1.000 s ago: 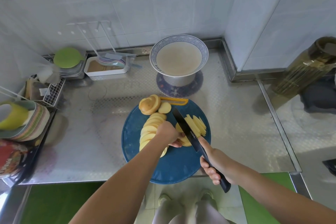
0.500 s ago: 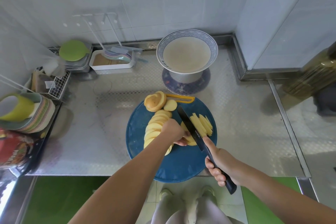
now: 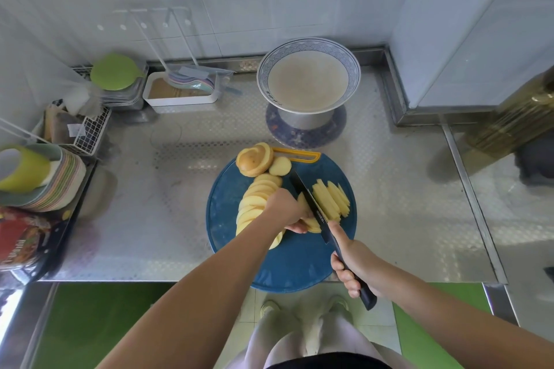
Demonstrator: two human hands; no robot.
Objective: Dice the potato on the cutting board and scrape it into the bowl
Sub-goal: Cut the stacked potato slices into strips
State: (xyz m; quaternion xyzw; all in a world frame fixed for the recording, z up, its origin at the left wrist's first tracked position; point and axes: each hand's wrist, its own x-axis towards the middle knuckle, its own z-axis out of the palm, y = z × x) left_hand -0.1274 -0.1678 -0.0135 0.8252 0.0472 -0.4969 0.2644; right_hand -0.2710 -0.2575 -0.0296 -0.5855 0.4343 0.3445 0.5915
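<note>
A round blue cutting board (image 3: 287,263) lies at the counter's front edge. On it a row of potato slices (image 3: 254,198) fans out, with two potato end pieces (image 3: 254,159) at the far side and cut sticks (image 3: 331,199) to the right. My left hand (image 3: 287,210) holds down a small stack of slices, fingers curled over them. My right hand (image 3: 356,263) grips the handle of a black knife (image 3: 308,201), whose blade stands in the stack between my left hand and the sticks. A blue-rimmed bowl (image 3: 308,81) stands behind the board.
The bowl sits on a metal stand on the steel counter (image 3: 404,189). A white container (image 3: 180,90), a green lid (image 3: 114,72), a wire rack and stacked plates (image 3: 54,186) crowd the left. A tall ribbed jar (image 3: 509,117) is at the right.
The view has shifted a little. The knife blade has stayed in the potato stack beside my left hand; both hands keep their grips.
</note>
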